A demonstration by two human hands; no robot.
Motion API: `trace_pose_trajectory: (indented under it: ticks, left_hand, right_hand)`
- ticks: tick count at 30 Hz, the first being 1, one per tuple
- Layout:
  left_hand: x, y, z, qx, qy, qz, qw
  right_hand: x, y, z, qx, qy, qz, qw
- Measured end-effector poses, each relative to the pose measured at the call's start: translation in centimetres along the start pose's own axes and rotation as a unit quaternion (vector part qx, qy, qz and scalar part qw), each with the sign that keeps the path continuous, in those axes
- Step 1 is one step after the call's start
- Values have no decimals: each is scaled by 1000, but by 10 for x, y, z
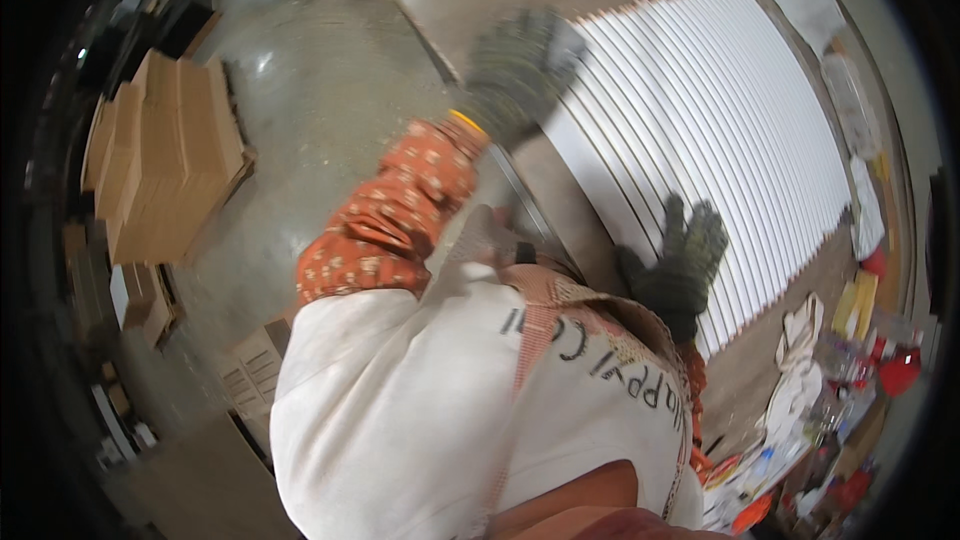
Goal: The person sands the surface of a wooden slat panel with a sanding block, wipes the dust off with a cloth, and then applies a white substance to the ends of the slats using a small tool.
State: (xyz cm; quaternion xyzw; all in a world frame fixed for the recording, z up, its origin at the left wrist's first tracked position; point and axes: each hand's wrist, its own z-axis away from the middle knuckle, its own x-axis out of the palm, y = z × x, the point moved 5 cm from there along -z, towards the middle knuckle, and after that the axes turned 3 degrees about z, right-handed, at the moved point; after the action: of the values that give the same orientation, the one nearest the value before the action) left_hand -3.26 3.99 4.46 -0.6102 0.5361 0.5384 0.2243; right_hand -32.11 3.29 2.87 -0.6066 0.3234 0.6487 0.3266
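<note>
White slats are laid edge to edge across the workbench; prob light but long and bendy, best gripped near mid-length. Gloved right hand is spread flat on them w/ nothing held. Left hand is blurred at the row's end, grip can't be told.

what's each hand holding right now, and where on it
Left hand, blurred, grips the near end of a white slat, apparently. Right hand lies flat on the slats, holding nothing.

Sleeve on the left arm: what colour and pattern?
The sleeve is orange-red with a small pale floral print, seen best in the head view, ending at the gloved left hand.
</note>
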Motion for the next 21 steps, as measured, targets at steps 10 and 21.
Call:
trace_pose_trajectory:
  ticks: [10,21]
  left_hand:
    - [52,138,44,437,58,272,856]
    - [73,133,31,427,175,426,778]
  right_hand:
    - [-12,33,-6,-107,296,-264,912]
    - [-13,57,-87,-183,167,-204,947]
